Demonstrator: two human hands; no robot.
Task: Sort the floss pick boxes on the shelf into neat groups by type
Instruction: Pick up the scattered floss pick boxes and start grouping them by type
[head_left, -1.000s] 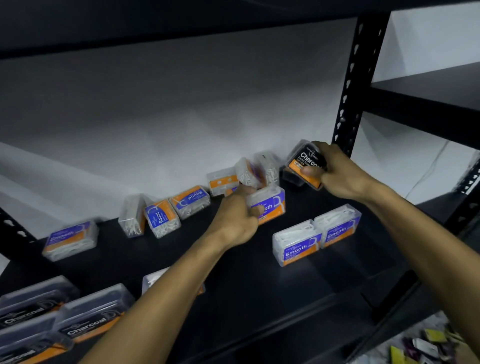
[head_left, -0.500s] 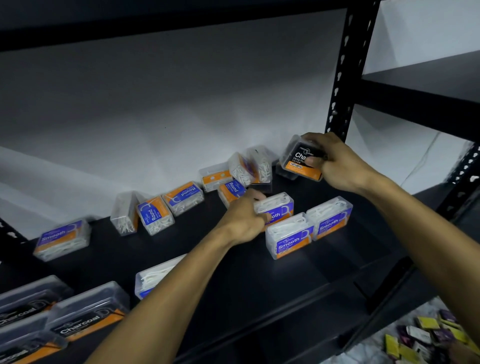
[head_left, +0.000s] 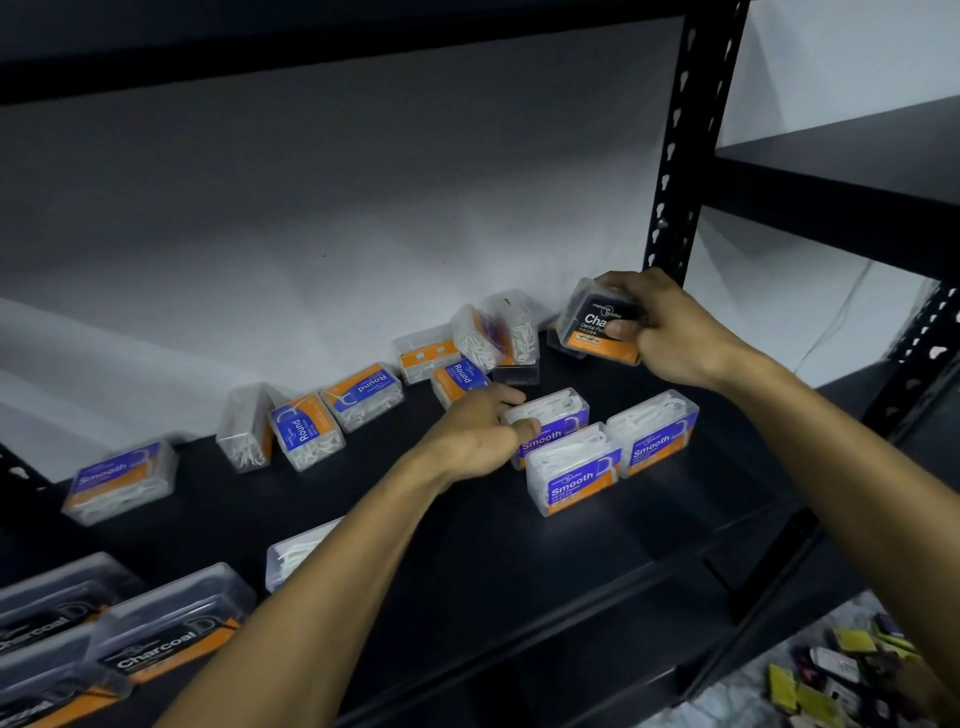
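On the black shelf (head_left: 467, 561) we note floss pick boxes scattered along the far edge. Our right hand (head_left: 670, 332) grips a Charcoal box (head_left: 597, 325), thumb across its label, lifted and tilted at the far right beside the upright post (head_left: 675, 156). Our left hand (head_left: 478, 436) curls its fingers round a Smooth box (head_left: 556, 415), which sits touching two more Smooth boxes (head_left: 613, 462) lying side by side just right of it. Round boxes (head_left: 332, 421) lie far centre-left; another Smooth box (head_left: 122, 480) lies far left. Charcoal boxes (head_left: 156, 629) are grouped at near left. A white-pick box (head_left: 291, 556) lies partly hidden under the left forearm, type possibly Smooth.
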